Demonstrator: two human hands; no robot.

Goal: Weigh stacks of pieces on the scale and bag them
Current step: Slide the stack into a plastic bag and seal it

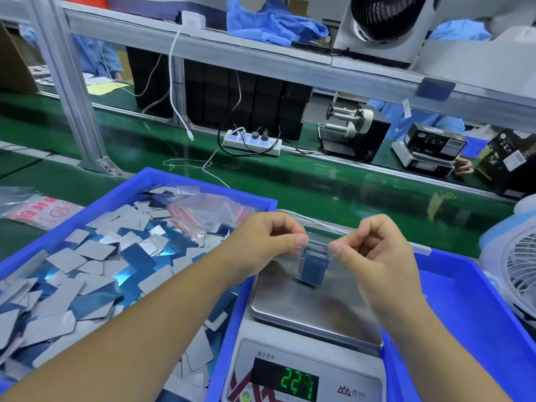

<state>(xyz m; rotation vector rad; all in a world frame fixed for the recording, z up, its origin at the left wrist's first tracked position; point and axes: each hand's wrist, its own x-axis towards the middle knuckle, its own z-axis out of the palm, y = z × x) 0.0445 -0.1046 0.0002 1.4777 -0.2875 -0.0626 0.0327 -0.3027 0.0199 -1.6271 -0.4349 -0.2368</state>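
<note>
1. Our left hand (262, 242) pinches the left end of the mouth of a small clear bag (314, 253), thumb against curled fingers, and our right hand (374, 248) pinches the right end in the same way; both are narrow and closed on the film.
2. The bag hangs between the two hands, just above the steel pan of the scale (314, 307). Inside it sits a stack of pieces (313, 269), dark blue on the face we see; whether its bottom touches the pan we cannot tell.
3. We judge the film as thin, soft and slippery, so the best hold is at the stiff zip strip on top, near the two corners.
4. The stack looks compact and stiff, but the pieces are smooth and can slide on each other, so we should keep the bag upright.
5. The display shows green digits, about 22.7 as far as we can read.
6. To the left, the blue tray (203, 184) is full of loose pieces (95, 271), with spare bags (208, 213) lying on top.
7. On the right, a second blue tray (475, 300) has bare room, and a small fan (519, 274) stands close beside its rim. Behind all runs the green table (319, 181).
</note>
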